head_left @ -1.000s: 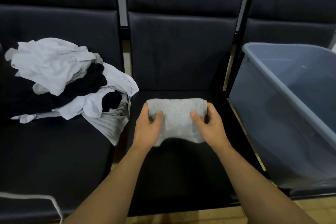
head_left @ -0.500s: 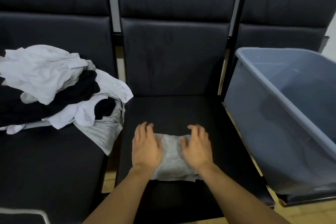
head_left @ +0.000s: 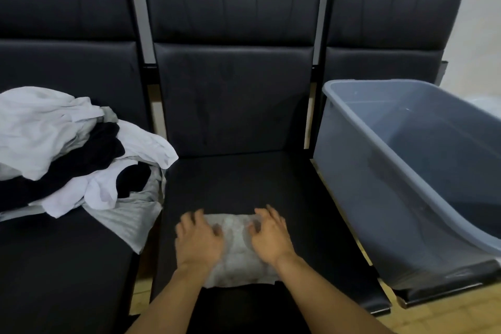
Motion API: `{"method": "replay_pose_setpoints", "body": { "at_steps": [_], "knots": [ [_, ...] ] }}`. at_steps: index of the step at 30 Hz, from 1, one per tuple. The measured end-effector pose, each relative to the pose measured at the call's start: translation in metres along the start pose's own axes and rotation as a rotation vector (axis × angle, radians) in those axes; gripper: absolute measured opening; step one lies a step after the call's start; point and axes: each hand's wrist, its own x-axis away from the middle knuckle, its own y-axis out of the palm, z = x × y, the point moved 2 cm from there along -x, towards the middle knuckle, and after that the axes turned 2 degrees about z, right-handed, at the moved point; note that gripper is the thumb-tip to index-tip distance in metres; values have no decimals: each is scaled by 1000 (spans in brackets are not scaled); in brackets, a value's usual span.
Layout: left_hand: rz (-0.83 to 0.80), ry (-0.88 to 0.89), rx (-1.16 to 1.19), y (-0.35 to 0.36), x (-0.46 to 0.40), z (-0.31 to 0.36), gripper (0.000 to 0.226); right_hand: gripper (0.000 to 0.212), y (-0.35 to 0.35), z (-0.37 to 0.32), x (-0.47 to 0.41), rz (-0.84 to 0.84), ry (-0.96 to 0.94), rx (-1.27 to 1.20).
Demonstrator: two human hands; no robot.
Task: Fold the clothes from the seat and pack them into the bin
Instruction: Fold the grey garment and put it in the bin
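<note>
Two hands lie on the small folded grey cloth garment (head_left: 238,252) near the front edge of the middle black padded seat (head_left: 244,182): the left hand (head_left: 199,243) and right hand (head_left: 271,241) rest palm-down on its two ends, fingers spread and only loosely bent, gripping nothing, seemingly to flatten the fold so it keeps its shape. The heap of unfolded white, black and grey clothes (head_left: 73,154) waits on the left seat, spilling over its right edge. The grey-blue plastic bin (head_left: 352,127) sits tilted on the right seat, within easy reach for packing.
</note>
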Motion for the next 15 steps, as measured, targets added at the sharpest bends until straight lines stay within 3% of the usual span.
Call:
{"method": "replay_pose_setpoints", "body": {
  "at_steps": [3, 5, 9, 13, 15],
  "knots": [
    [-121, -301, 81, -11, -7, -3, 90, 55, -9, 1, 2, -33, 27, 5],
    [-263, -371, 22, -10, -10, -6, 107, 59, -9, 2, 6, -54, 30, 134],
    [-310, -255, -83, -9, -12, -4, 103, 64, -17, 1, 6, -124, 159, 337],
    [-185, -170, -106, -17, -8, 2, 89, 51, -25, -4, 12, -403, 274, 578],
    [-132, -203, -146, -18, -9, -2, 84, 41, -23, -7, 13, -421, 255, 597]
  ]
}}
